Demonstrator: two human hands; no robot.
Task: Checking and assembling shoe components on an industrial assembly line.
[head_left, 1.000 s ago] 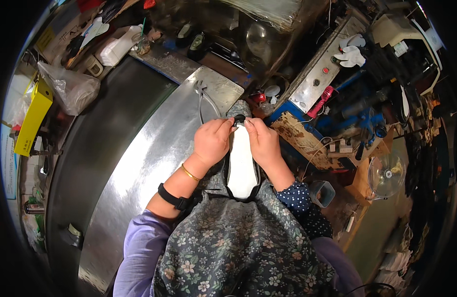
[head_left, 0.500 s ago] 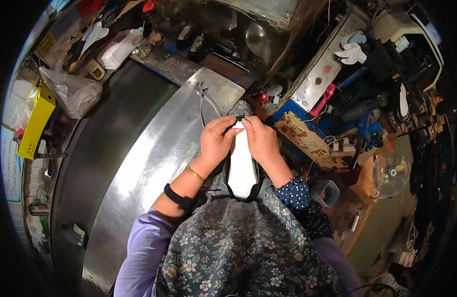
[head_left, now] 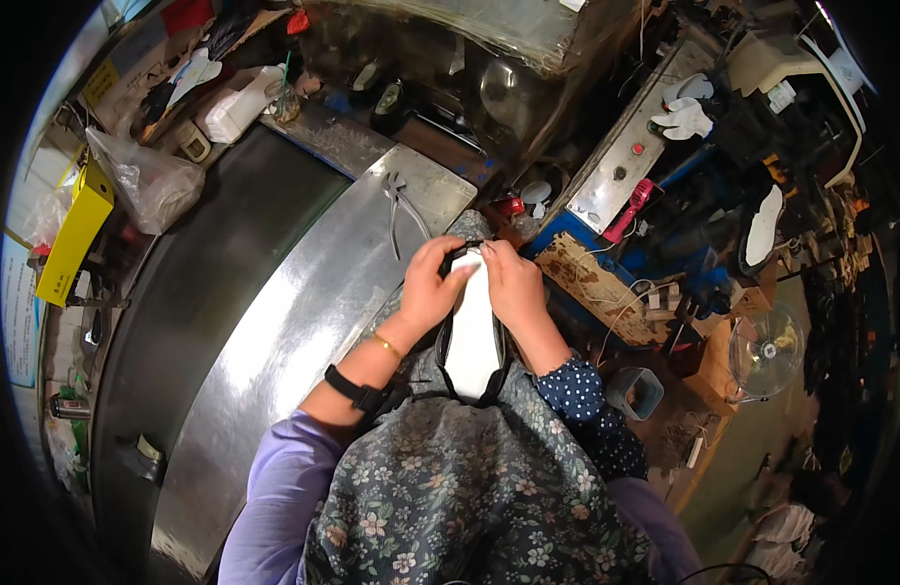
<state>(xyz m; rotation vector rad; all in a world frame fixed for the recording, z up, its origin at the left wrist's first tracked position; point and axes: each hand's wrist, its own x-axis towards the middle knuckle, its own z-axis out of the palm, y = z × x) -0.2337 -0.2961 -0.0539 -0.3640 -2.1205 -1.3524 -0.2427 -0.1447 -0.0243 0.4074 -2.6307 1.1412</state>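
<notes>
An unfinished shoe (head_left: pixel 472 341) lies bottom up in my lap, its long white underside framed by a black upper. Its far end points away from me. My left hand (head_left: pixel 430 288) curls round the far left edge, fingertips on the black rim and thumb over the white face. On the opposite side my right hand (head_left: pixel 514 291) pinches the black material at the far end. What lies directly under the fingertips is hidden. A pair of pliers (head_left: pixel 404 214) with pale handles rests on the metal bench, just beyond my left hand.
The shiny metal bench (head_left: pixel 265 341) curves along my left, beside a dark conveyor belt (head_left: pixel 196 283). A yellow box (head_left: pixel 79 234) and a plastic bag (head_left: pixel 153 185) sit at far left. Right are a control panel (head_left: pixel 621 161), a pink tool (head_left: pixel 629 210), a bin (head_left: pixel 635 392) and a fan (head_left: pixel 765 353).
The left thumb has slid back toward me over the white underside, and the fingers of both hands have shifted slightly at the far end. The whole view has moved a little.
</notes>
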